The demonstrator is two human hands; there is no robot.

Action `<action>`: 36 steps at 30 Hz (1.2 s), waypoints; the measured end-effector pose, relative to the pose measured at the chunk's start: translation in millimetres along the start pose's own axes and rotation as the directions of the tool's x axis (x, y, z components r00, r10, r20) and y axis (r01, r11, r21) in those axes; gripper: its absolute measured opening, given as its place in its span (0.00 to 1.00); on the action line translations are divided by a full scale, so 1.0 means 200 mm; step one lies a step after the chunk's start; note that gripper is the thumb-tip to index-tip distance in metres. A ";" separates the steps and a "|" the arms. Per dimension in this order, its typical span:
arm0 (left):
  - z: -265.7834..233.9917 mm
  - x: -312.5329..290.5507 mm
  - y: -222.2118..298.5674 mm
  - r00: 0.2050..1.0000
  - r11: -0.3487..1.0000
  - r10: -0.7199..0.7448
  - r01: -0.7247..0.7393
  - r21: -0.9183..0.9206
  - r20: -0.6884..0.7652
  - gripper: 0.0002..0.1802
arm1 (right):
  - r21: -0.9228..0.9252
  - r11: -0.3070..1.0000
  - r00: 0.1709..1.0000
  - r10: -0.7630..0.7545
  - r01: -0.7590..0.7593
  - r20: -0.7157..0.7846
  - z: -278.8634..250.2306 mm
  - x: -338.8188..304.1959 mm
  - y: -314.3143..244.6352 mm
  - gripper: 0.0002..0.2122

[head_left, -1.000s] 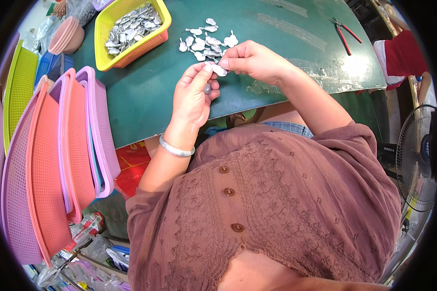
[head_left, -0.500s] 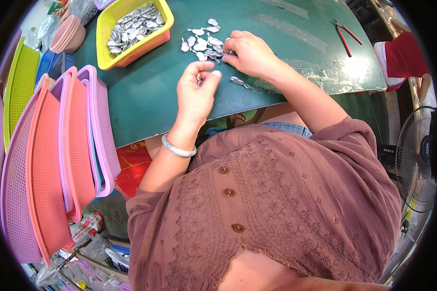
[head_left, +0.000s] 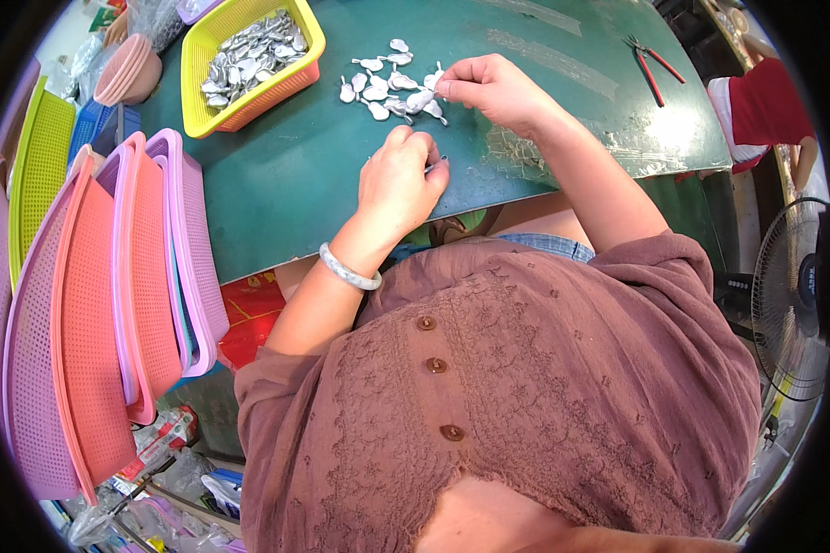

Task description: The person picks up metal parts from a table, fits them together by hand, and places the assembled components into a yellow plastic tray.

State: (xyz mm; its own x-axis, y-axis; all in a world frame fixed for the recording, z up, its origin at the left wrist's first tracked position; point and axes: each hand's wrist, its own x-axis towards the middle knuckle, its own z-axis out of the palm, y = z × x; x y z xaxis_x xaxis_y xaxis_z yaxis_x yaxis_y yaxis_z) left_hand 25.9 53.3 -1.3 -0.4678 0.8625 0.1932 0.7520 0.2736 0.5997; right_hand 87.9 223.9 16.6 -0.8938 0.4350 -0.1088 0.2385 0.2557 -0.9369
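On the green table top (head_left: 286,198), a loose pile of small, flattish, pear-shaped silver metal pieces (head_left: 376,89) lies beyond my hands. My right hand (head_left: 503,95) is at the pile's right side, thumb and forefinger pinched at one silver metal piece (head_left: 420,100). Nearer to me, my left hand (head_left: 398,184) is closed, with a bit of silver metal showing between thumb and fingers; the rest of it is hidden. A pale bracelet circles the left wrist. More of these pieces fill a yellow and orange double basket (head_left: 196,97) left of the pile.
Red-handled pliers (head_left: 652,76) lie at the table's far right. Stacked purple and coral perforated baskets (head_left: 92,323) stand along the left, with pink bowls (head_left: 129,72) behind. A fan (head_left: 788,300) stands at right, near another person's red sleeve (head_left: 770,103).
My left hand has shifted right and closed over the spot where a single metal piece lay, which no longer shows there. My right hand has pulled slightly right, pinching a piece.
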 end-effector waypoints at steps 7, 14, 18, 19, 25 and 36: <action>-0.06 0.01 -0.07 0.893 0.319 -0.329 0.412 -0.854 0.308 0.02 | 0.154 0.988 0.997 0.011 -0.022 0.076 -0.02 -0.05 -0.02 0.10; -0.10 -0.01 -0.09 0.857 -0.350 -0.099 0.446 -0.824 0.506 0.12 | 0.131 0.936 0.925 -0.345 0.326 0.162 0.00 -0.11 -0.01 0.06; -0.10 -0.01 -0.09 0.858 -0.310 -0.049 0.473 -0.825 0.510 0.12 | -0.001 0.878 0.855 -0.466 0.479 0.226 0.00 -0.13 -0.03 0.07; -0.10 -0.01 -0.10 0.862 -0.279 -0.060 0.470 -0.838 0.503 0.11 | -0.023 0.886 0.873 -0.450 0.462 0.188 0.00 -0.13 -0.03 0.06; -0.07 -0.02 -0.10 0.872 -0.141 -0.176 0.437 -0.888 0.457 0.16 | -0.577 0.774 0.952 -0.305 0.262 0.023 0.01 -0.09 0.03 0.07; -0.07 -0.02 -0.12 0.845 -0.248 -0.263 0.408 -0.879 0.466 0.11 | -0.628 0.682 0.867 -0.498 0.375 -0.022 0.05 -0.11 0.06 0.05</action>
State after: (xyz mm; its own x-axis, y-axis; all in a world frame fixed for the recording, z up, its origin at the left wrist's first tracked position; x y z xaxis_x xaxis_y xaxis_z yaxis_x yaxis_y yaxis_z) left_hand 2.8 38.2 -6.3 -0.3761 0.8553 -0.3564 -0.7854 -0.0902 0.6124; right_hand 105.2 208.2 4.8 -0.8854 0.2689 0.3791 0.0657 0.8799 -0.4706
